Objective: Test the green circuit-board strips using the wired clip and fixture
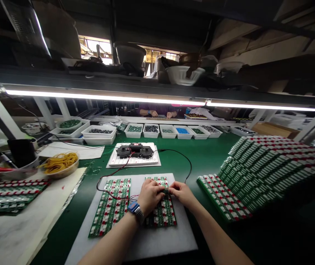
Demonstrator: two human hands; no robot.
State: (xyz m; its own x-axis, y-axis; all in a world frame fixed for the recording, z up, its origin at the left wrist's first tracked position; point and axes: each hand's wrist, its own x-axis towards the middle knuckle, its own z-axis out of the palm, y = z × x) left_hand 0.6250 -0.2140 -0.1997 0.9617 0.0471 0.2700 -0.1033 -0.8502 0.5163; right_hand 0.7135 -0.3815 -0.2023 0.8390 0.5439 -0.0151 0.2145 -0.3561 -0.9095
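Two green circuit board panels lie side by side on a white mat [88,254], each with rows of white and red parts: the left panel [110,208] and the right panel [161,217]. My left hand [150,197], with a blue-cased watch [136,209] on its wrist, rests over the right panel with curled fingers. My right hand [183,194] pinches at that panel's right edge. Between the fingertips is a small dark thing I cannot make out. Red and black wires [118,198] cross the left panel and pass behind my left hand.
A black device with two round ends [134,150] sits on a white tray [110,162]. Behind it stand several white bins [168,135] of small parts. Board panels are stacked high on the right [268,173]. Yellow bands fill a bowl [60,163]. A co-worker's hands [161,114] show beyond.
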